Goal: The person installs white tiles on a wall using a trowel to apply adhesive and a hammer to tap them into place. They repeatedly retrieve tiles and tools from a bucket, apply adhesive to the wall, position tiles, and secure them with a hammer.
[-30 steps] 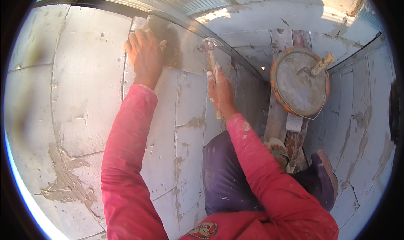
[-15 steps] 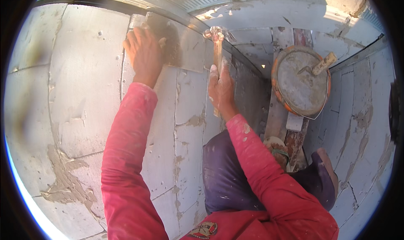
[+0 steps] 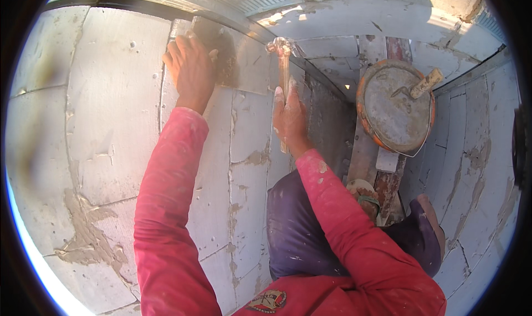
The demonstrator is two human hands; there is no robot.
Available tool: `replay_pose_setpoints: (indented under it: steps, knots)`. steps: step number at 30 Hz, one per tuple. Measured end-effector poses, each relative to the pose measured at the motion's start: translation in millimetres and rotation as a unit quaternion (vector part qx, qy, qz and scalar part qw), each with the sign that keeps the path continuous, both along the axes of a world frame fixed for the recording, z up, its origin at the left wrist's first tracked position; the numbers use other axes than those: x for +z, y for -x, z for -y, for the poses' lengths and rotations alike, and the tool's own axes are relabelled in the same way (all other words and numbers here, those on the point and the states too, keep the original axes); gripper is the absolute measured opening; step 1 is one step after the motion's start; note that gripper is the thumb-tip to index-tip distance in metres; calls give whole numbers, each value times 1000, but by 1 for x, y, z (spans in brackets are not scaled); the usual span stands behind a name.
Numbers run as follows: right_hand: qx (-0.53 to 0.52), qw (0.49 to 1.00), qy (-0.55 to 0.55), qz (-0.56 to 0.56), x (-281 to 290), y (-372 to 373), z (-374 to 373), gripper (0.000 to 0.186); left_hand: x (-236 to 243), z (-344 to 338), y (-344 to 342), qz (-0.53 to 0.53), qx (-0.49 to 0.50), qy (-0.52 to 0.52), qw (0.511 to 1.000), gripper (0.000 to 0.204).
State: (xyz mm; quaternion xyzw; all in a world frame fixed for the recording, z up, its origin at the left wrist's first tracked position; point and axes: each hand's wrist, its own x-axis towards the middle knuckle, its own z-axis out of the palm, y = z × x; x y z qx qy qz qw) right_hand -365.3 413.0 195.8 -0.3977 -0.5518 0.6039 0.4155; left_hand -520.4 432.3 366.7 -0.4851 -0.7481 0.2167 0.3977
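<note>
High on the pale block wall (image 3: 119,111), my left hand (image 3: 192,72) lies over a narrow grey block (image 3: 178,28). Its fingers bend around the left edge and the thumb is on the other side; much of the block is hidden under the hand. To its right a light block (image 3: 250,64) has a darker damp-looking patch. My right hand (image 3: 290,116) is wrapped around the handle of a hammer (image 3: 284,67), held upright with its head at the top, close to the wall's far edge.
An orange bucket (image 3: 361,103) of grey mortar, with a wooden-handled tool (image 3: 425,84) in it, stands on planks (image 3: 363,144) at right. A small white block (image 3: 387,160) is beside it. My sandalled foot (image 3: 366,197) is on the planks. Another block wall (image 3: 471,166) rises at far right.
The hammer and my right hand have shifted slightly left and a little down. My left hand stays on the narrow block.
</note>
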Motion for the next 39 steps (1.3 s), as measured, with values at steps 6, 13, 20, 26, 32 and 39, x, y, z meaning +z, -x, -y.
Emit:
replay_pose_setpoints:
  steps: [6, 13, 20, 26, 32, 39]
  knots:
    - [-22, 999, 1, -30, 35, 18, -9, 44, 33, 5, 11, 51, 52, 3, 997, 71]
    - [43, 998, 47, 18, 74, -5, 31, 48, 80, 22, -4, 89, 35, 29, 995, 66]
    - [-20, 998, 51, -12, 90, -12, 43, 49, 103, 38, -20, 107, 39, 23, 993, 68]
    - [11, 998, 57, -14, 90, -2, 36, 54, 101, 30, -8, 87, 33, 10, 996, 69]
    - [21, 994, 109, -2, 86, 16, 41, 56, 91, 35, 10, 79, 30, 5, 996, 67]
    - [-49, 997, 48, -31, 79, 19, 43, 51, 91, 33, 8, 60, 6, 2, 998, 56]
